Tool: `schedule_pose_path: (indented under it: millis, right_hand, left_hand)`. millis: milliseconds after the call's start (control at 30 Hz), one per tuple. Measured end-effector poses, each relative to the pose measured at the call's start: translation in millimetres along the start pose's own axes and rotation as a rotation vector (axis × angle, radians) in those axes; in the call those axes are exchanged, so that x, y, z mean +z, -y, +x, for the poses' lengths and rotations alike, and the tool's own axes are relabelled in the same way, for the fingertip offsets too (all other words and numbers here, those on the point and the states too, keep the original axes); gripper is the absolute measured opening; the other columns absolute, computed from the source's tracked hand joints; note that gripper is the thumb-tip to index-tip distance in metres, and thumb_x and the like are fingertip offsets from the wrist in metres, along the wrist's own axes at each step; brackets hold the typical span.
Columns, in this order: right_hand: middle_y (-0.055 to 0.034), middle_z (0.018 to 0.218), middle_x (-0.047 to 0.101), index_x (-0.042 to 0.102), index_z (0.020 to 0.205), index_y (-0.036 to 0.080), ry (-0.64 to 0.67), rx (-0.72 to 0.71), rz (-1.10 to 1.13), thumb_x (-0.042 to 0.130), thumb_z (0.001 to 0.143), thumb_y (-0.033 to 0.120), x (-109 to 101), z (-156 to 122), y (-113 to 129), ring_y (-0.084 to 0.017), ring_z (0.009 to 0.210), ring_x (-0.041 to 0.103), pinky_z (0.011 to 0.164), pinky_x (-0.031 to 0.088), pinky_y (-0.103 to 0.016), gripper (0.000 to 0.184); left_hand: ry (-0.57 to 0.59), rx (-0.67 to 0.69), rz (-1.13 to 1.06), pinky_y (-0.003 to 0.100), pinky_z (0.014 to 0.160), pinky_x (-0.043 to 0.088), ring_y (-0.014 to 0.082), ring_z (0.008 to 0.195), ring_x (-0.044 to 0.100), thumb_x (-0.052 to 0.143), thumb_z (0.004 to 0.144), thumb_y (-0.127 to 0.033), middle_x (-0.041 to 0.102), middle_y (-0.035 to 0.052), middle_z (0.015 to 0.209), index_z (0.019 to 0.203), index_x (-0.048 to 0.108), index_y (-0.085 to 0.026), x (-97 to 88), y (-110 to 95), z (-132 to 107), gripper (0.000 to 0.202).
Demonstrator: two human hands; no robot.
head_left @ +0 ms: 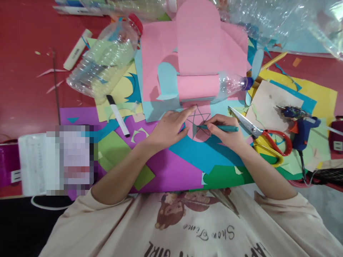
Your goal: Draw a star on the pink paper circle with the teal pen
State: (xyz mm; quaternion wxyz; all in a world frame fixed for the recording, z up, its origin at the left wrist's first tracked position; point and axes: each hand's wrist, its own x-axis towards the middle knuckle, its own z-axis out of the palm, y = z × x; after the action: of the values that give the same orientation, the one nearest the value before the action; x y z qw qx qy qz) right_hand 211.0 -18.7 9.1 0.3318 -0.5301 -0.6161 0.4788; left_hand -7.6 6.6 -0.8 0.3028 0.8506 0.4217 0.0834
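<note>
Toward the left edge of the red table a white glue stick lies at a slant, and just right of it an empty clear bottle with a red cap rests on its side over yellow paper. A black-and-white marker lies below that bottle, near the purple sheet that reaches the near edge.

The left hand lies flat, fingers spread and pressed down on a pink paper piece bearing a pencilled star; this piece sits in the middle of the table, just below a second bottle wrapped in pink paper, and over a blue sheet.

The right hand pinches a teal pen between thumb and fingers, the tip touching the star lines on the pink piece.

Just right of that hand, scissors with red and yellow handles lie with their blades parted. Further right, near the right edge, a blue glue gun rests on scraps of beige and yellow paper.
</note>
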Motion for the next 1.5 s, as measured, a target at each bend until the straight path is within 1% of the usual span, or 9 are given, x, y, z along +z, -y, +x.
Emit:
schedule_pose_path:
  millis: [100,267,367,600,833,967,1100,1267,1500]
  right_hand:
    - [0.0001,0.067,0.067,0.066,0.071,0.018,0.025,-0.022,-0.008,0.06,0.082,0.024,0.1,0.6,-0.8,-0.011,0.06,0.057,0.058,0.044,-0.024,0.014]
    - [-0.0008,0.067,0.069,0.066,0.07,0.017,0.042,0.007,-0.028,0.059,0.079,0.02,-0.2,1.3,-1.3,-0.013,0.062,0.059,0.059,0.045,-0.024,0.012]
    - [-0.0016,0.069,0.07,0.065,0.068,0.018,0.051,0.021,-0.02,0.059,0.078,0.02,0.0,1.5,-0.1,-0.014,0.064,0.061,0.061,0.046,-0.025,0.012]
    - [0.0004,0.061,0.065,0.064,0.066,0.018,-0.027,0.039,0.013,0.059,0.078,0.025,0.8,1.6,2.1,-0.012,0.057,0.057,0.054,0.043,-0.024,0.015]
    - [0.0002,0.064,0.066,0.064,0.067,0.018,0.003,-0.016,-0.003,0.059,0.079,0.022,0.8,1.7,1.6,-0.012,0.06,0.058,0.058,0.043,-0.024,0.013]
    - [0.0002,0.062,0.066,0.063,0.066,0.018,0.01,-0.001,-0.019,0.058,0.077,0.019,0.8,1.8,1.1,-0.012,0.059,0.056,0.056,0.043,-0.024,0.013]
    - [-0.0006,0.064,0.067,0.062,0.064,0.018,0.017,0.02,-0.005,0.057,0.076,0.021,0.8,1.7,1.8,-0.013,0.061,0.059,0.057,0.044,-0.024,0.013]
    - [0.0005,0.061,0.065,0.063,0.066,0.018,-0.031,0.031,-0.005,0.057,0.078,0.024,0.7,1.4,1.5,-0.012,0.056,0.056,0.054,0.042,-0.024,0.015]
    - [0.0003,0.062,0.065,0.061,0.065,0.018,-0.006,-0.005,-0.026,0.056,0.078,0.024,0.8,0.9,0.6,-0.012,0.058,0.056,0.057,0.043,-0.025,0.015]
  left_hand:
    - [0.001,-0.003,0.002,0.04,0.1,0.04,0.0248,0.109,0.059,0.042,0.093,-0.024,0.066,0.0122,0.116,0.148,0.036,-0.013,-0.7,-0.5,0.3,0.056]
    - [-0.004,-0.013,0.002,0.039,0.101,0.04,0.0238,0.109,0.059,0.043,0.092,-0.023,0.067,0.0096,0.112,0.148,0.036,-0.016,-1.4,-0.8,0.4,0.057]
    - [-0.003,-0.005,0.0,0.039,0.1,0.04,0.0239,0.107,0.059,0.043,0.092,-0.023,0.067,0.0104,0.112,0.148,0.037,-0.015,-0.8,-0.2,0.5,0.056]
    - [-0.005,-0.007,0.004,0.039,0.099,0.04,0.0244,0.107,0.06,0.043,0.093,-0.024,0.066,0.0121,0.114,0.148,0.036,-0.013,-0.2,0.4,0.2,0.057]
    - [-0.003,-0.007,-0.01,0.038,0.1,0.039,0.0233,0.107,0.059,0.042,0.093,-0.024,0.066,0.011,0.115,0.149,0.035,-0.014,-0.6,-0.2,0.2,0.057]
    - [-0.004,-0.003,-0.002,0.037,0.1,0.039,0.0233,0.108,0.059,0.043,0.092,-0.024,0.066,0.0114,0.117,0.148,0.035,-0.013,0.3,1.7,0.3,0.057]
    - [-0.003,0.004,0.005,0.037,0.1,0.038,0.0234,0.109,0.058,0.043,0.093,-0.024,0.065,0.0117,0.115,0.148,0.035,-0.011,0.9,2.4,0.4,0.057]
    - [-0.009,0.005,0.004,0.037,0.1,0.039,0.0234,0.108,0.059,0.041,0.094,-0.024,0.066,0.012,0.112,0.147,0.036,-0.009,1.0,1.4,0.4,0.056]
    - [-0.007,0.006,-0.007,0.038,0.1,0.039,0.0225,0.106,0.059,0.042,0.093,-0.025,0.065,0.0111,0.115,0.148,0.035,-0.013,0.6,1.8,0.2,0.057]
